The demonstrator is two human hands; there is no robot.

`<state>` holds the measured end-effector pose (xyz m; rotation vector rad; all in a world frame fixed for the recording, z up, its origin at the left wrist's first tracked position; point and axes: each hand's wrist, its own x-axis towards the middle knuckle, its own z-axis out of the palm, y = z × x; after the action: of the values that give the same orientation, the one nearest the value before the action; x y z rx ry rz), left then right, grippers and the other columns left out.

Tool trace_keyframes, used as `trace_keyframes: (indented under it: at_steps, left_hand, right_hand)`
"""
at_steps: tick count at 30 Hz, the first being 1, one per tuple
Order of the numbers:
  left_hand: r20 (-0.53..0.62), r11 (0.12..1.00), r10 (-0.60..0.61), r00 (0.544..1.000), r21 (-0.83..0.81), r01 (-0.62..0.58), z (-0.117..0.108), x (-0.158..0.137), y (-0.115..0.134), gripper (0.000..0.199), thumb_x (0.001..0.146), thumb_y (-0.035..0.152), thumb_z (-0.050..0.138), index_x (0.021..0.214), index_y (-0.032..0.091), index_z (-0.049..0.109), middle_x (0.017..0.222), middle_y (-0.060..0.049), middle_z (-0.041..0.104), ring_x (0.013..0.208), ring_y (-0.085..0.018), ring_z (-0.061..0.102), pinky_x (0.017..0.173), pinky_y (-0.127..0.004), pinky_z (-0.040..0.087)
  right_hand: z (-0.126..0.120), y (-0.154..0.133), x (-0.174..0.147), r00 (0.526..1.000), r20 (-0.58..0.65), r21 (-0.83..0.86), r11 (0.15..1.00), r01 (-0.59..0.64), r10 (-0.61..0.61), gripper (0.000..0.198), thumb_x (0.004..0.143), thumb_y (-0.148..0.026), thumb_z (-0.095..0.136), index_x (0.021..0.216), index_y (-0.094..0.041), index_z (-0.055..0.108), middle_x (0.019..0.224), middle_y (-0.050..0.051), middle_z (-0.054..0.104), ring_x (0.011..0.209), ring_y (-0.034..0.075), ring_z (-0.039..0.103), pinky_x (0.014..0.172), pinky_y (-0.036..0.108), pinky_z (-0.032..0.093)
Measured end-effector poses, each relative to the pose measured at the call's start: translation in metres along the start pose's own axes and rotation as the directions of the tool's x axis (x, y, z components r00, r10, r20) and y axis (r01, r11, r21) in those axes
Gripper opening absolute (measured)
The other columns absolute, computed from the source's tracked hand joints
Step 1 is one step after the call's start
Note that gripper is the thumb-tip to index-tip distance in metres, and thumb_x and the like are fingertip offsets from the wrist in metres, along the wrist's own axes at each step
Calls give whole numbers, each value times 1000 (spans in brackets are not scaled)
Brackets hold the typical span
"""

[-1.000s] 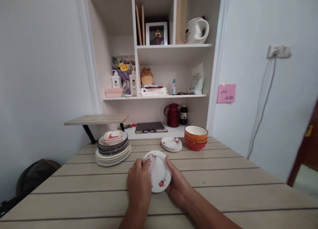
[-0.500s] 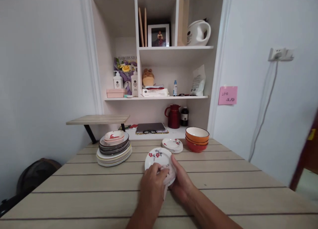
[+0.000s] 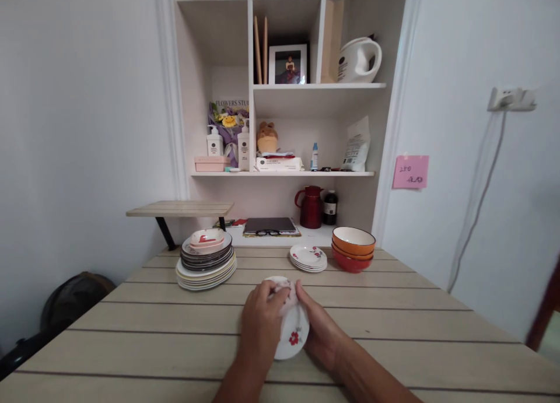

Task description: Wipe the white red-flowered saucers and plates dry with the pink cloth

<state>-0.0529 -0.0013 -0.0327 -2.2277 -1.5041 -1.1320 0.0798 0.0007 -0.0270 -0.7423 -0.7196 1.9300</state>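
Observation:
A small white plate [image 3: 290, 343] with red flowers is tilted in front of me over the table. My right hand [image 3: 321, 324] grips its right edge, thumb on the near face and the other fingers behind. My left hand [image 3: 262, 318] is closed on a pale crumpled cloth [image 3: 286, 296] and presses it against the upper part of the plate. The cloth and the left hand cover much of the plate's face. Beyond them a short stack of matching small plates [image 3: 308, 258] sits on the table.
Bowls in orange and red [image 3: 353, 249] are stacked at the back right. A taller pile of plates [image 3: 206, 269], topped by small dishes, stands at the left beside a raised wooden shelf [image 3: 180, 209]. Behind are a red jug [image 3: 311, 207] and a dark laptop [image 3: 270, 225].
My left hand and the cloth have moved up across the plate. The plate has turned, its flowers now showing near the bottom. The view has shifted slightly left.

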Motion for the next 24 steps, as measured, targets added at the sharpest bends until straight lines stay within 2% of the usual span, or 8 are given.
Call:
trace_keyframes:
  at_steps: [1, 3, 7, 10, 15, 17, 20, 24]
  left_hand:
    - [-16, 999, 31, 999, -10, -31, 1, 0, 1, 42, 80, 3, 58, 108, 31, 70, 105, -2, 62, 95, -17, 58, 84, -27, 45]
    - [-46, 1000, 15, 999, 18, -14, 1, 0, 2, 43, 79, 3, 59, 110, 32, 69, 105, -2, 62, 94, -17, 58, 83, -28, 45]
    - [-55, 972, -162, 985, 164, 169, -2, 3, -1, 44, 80, 5, 61, 115, 31, 67, 107, -3, 62, 92, -19, 59, 82, -31, 44]
    - [-13, 943, -236, 972, 238, 232, -6, 5, -4, 39, 84, 8, 56, 117, 27, 66, 105, -5, 62, 95, -20, 59, 82, -32, 43]
    - [90, 930, -267, 959, 287, 232, -9, 5, 1, 37, 87, 9, 50, 118, 25, 64, 105, -5, 62, 94, -19, 58, 81, -30, 41]
    - [145, 945, -241, 960, 263, 197, -8, 3, 7, 39, 86, 8, 50, 119, 25, 64, 107, -5, 62, 94, -19, 58, 81, -29, 41]
    - [199, 988, -93, 975, 139, 66, -2, -2, 17, 43, 83, 5, 51, 117, 26, 64, 109, -5, 62, 96, -18, 58, 84, -29, 43]
    - [153, 991, 133, 979, -13, -133, 5, -8, 25, 48, 81, 2, 53, 117, 30, 64, 108, -3, 62, 98, -18, 58, 85, -29, 46]
  right_hand:
    - [0, 1, 0, 1000, 14, -1, 1000, 3, -3, 60, 83, -63, 55, 114, -12, 66, 92, 12, 78, 83, 26, 73, 81, 37, 52]
    - [1, 3, 0, 999, 33, -19, 1000, 18, -17, 61, 82, -63, 56, 115, -13, 66, 95, 13, 78, 84, 25, 72, 81, 37, 51]
    - [2, 6, 1, 999, -25, -65, 997, 47, -48, 61, 84, -61, 55, 119, -13, 64, 100, 12, 77, 87, 24, 71, 79, 34, 51]
    - [3, 7, 2, 992, -100, -51, 996, 69, -74, 59, 85, -61, 55, 120, -14, 64, 102, 11, 77, 91, 24, 71, 79, 33, 51]
    - [0, 0, 7, 979, -151, 49, 988, 147, -138, 58, 85, -61, 53, 120, -16, 64, 101, 9, 77, 91, 23, 71, 81, 34, 52]
    - [-4, -7, 7, 970, -174, 92, 978, 186, -168, 58, 85, -61, 54, 120, -16, 64, 99, 9, 78, 88, 23, 72, 80, 35, 52]
    - [-9, -17, 5, 964, -183, 146, 964, 223, -195, 60, 84, -62, 54, 118, -14, 65, 98, 10, 78, 87, 24, 72, 80, 35, 53]
    - [-10, -21, 1, 979, -107, 163, 969, 187, -171, 66, 83, -66, 52, 116, -11, 65, 98, 13, 77, 90, 25, 71, 83, 35, 52]
